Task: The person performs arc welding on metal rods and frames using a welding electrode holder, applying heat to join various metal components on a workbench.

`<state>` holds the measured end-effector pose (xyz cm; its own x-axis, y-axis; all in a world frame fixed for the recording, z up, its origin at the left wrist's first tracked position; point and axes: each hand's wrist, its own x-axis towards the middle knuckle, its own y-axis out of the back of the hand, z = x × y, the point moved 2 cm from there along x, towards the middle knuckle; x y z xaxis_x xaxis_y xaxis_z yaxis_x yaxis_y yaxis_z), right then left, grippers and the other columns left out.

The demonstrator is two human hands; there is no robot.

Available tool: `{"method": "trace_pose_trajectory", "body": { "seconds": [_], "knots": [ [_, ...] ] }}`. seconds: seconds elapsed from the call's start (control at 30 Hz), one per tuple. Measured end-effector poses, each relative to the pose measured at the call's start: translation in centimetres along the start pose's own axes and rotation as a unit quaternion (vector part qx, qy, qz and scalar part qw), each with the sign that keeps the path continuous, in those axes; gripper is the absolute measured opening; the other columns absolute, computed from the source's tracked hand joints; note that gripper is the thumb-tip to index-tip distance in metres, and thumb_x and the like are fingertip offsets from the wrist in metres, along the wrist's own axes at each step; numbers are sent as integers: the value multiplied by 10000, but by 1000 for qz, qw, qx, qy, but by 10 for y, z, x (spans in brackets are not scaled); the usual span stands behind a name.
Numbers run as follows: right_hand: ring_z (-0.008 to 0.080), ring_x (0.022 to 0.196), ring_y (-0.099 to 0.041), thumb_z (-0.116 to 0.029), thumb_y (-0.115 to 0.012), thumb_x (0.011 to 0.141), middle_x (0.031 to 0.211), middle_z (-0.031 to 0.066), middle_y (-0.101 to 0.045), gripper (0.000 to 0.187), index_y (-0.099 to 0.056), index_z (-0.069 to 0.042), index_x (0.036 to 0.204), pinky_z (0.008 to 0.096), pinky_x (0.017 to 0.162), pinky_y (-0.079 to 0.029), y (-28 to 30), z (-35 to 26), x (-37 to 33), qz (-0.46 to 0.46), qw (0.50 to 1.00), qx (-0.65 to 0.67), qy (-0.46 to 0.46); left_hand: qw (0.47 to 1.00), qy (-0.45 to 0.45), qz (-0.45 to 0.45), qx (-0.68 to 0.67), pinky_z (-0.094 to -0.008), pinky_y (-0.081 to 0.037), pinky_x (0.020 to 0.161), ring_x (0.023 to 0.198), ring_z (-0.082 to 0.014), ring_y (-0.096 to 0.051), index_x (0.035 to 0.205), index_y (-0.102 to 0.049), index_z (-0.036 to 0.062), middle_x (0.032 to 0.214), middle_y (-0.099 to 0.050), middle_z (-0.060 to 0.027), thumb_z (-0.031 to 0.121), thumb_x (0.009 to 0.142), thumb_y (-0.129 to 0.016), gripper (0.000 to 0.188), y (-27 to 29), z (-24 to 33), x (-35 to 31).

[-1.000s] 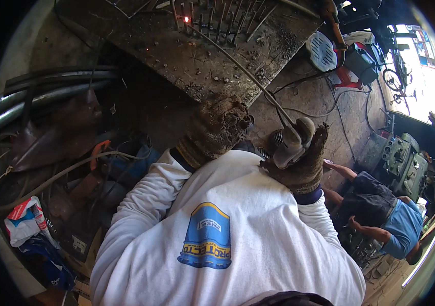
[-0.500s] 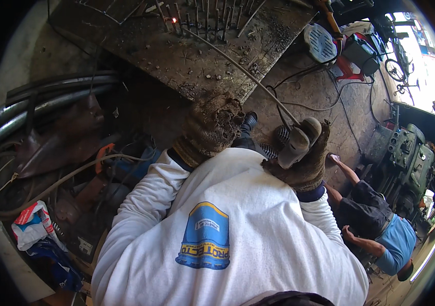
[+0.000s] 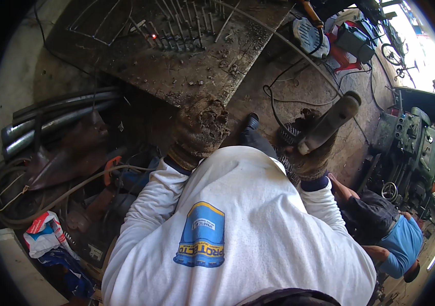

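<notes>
In my right hand (image 3: 317, 160), a brown worn work glove wraps round a grey welding electrode holder (image 3: 332, 122). From its head a long thin welding rod (image 3: 291, 45) slants up and left over the metal table (image 3: 141, 76). My left hand (image 3: 199, 127), in a frayed brown glove, is curled closed just off the table's near corner; whatever it may hold is hidden. Several upright metal rods (image 3: 197, 25) stand on the table toward the far side. At the foot of the leftmost ones, a small spot (image 3: 154, 36) glows red.
A thin metal frame (image 3: 100, 38) and scattered bits lie on the table. Curved metal tubes (image 3: 59, 120) and hoses are at left. Cables cross the floor at right, near a red stool (image 3: 347, 58) bearing a dark box. Beyond are a green machine (image 3: 416, 140) and a person in blue (image 3: 401, 247).
My right hand has turned the electrode holder, swinging the rod's far end away from the glowing spot, up and to the right. The glow has dimmed. My left hand stays curled, and the view has shifted.
</notes>
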<state>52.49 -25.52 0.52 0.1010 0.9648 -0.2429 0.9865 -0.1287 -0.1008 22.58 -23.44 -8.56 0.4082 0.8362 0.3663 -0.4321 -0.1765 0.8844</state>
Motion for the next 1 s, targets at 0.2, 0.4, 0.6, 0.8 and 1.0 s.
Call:
{"method": "trace_pose_trajectory", "body": {
  "seconds": [0.2,0.4,0.6,0.8,1.0],
  "knots": [
    [254,1105,-640,-399,-931,695,1306,148,-569,1013,-340,-47,1438,382,923,-548,17,-25,42,24,965,-90,246,1000,-3,-13,-6,-468,-441,1106,1258,-295,-572,1401,-526,91,1335,-607,-115,336,967,-576,501,16,7,6],
    [270,1069,-671,-376,-896,760,1308,192,-584,931,-368,-24,1441,378,837,-592,74,-39,92,18,948,-33,316,996,15,89,-1,-478,-528,964,1090,-323,-646,1237,-633,102,1173,-667,-96,216,844,-771,432,49,34,41],
    [266,1125,-672,-208,-903,756,1327,221,-580,884,-372,-15,1435,371,852,-623,149,-55,158,-11,938,74,338,989,101,83,75,-467,-544,891,1010,-335,-657,1105,-670,123,1088,-680,-95,202,815,-794,324,53,57,60],
    [308,1083,-667,-246,-799,838,1310,231,-585,759,-407,-5,1442,457,823,-629,214,-68,218,-9,937,125,327,971,201,90,93,-470,-542,859,968,-344,-656,1030,-679,120,1047,-681,-100,212,829,-784,245,41,63,64],
    [304,933,-652,-301,-532,1007,1180,242,-612,523,-507,120,1316,430,734,-617,246,-114,276,-66,921,204,324,953,246,116,134,-477,-543,873,962,-334,-664,1010,-690,128,985,-695,-92,203,869,-748,170,40,80,77]
  ]
}}
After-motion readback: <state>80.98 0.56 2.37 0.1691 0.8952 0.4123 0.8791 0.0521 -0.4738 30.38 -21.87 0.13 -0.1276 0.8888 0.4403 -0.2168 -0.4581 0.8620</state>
